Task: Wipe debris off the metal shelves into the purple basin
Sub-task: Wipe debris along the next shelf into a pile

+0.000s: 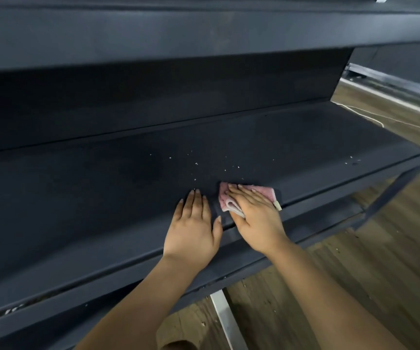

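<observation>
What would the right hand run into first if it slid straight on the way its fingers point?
Probably the scattered white crumbs just beyond the pink cloth under the right hand; past them the shelf looks bare up to its back panel. Depth is uncertain.

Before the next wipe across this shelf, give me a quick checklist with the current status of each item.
1. Folded pink cloth flat under right hand: ok.
2. Left hand flat on dark metal shelf, holding nothing: ok.
3. Small white crumbs ahead of cloth, not yet wiped: not ok.
4. More specks near the shelf's right end: not ok.
5. Purple basin placed to catch debris: cannot tell, not in view.
</observation>
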{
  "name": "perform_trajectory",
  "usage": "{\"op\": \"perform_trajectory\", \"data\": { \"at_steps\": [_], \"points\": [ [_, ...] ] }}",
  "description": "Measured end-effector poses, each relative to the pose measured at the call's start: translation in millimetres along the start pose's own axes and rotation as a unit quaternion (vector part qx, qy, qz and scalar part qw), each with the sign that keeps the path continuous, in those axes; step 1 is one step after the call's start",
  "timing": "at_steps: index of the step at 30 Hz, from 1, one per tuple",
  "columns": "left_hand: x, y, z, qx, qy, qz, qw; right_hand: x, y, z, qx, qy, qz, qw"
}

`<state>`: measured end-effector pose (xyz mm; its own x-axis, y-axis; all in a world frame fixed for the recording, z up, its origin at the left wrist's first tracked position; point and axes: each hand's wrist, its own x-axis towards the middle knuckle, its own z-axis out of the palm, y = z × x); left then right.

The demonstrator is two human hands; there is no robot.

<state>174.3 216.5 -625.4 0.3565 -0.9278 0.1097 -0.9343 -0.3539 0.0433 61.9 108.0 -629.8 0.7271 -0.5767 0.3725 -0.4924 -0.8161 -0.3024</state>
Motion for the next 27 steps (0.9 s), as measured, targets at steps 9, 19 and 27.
{"op": "perform_trajectory", "data": {
  "at_steps": [9, 19, 27],
  "points": [
    [-1, -2, 6, -0.024, 0.025, 0.007, 0.999, 10, 3, -11, 0.001, 0.036, 0.147, 0.989],
    [-3, 0, -5, 0.018, -0.009, 0.008, 1.000, 17, -17, -14, 0.061, -0.069, 0.124, 0.988],
    [21, 31, -4, 0.034, 0.016, 0.043, 0.998, 12, 23, -40, 0.057, 0.017, 0.046, 0.997]
  ]
}}
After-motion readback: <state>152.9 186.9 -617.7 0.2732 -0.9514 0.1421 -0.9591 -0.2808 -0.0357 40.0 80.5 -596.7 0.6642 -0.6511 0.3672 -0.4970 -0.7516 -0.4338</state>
